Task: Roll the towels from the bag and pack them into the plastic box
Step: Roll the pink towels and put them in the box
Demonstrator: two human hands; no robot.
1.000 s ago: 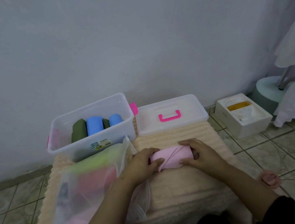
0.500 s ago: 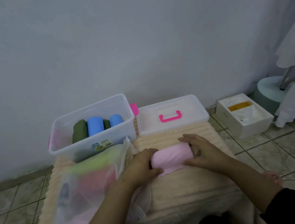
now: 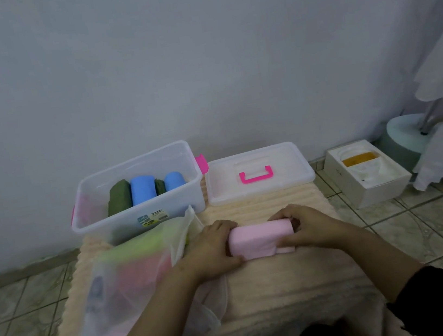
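At about ten o'clock stands the clear plastic box with pink latches [image 3: 140,205], open, holding two dark green towel rolls [image 3: 118,195] and two blue towel rolls [image 3: 143,190] side by side. Just below it, at eight o'clock, lies the translucent white plastic bag [image 3: 123,284]; green and pink cloth shows through, but how many towels remain I cannot tell. In the middle, on the cream ribbed mat [image 3: 274,288], the left hand [image 3: 212,250] curls round the left end of the pale pink rolled towel [image 3: 259,239], and the right hand [image 3: 305,228] grips its right end, fingers over the top. The roll looks soft, light and springy; I judge it best held round the middle with the loose edge pinned, or it will unwind. At one o'clock rests the clear lid with a pink handle [image 3: 258,172]. The towel's underside and loose edge are partly hidden.
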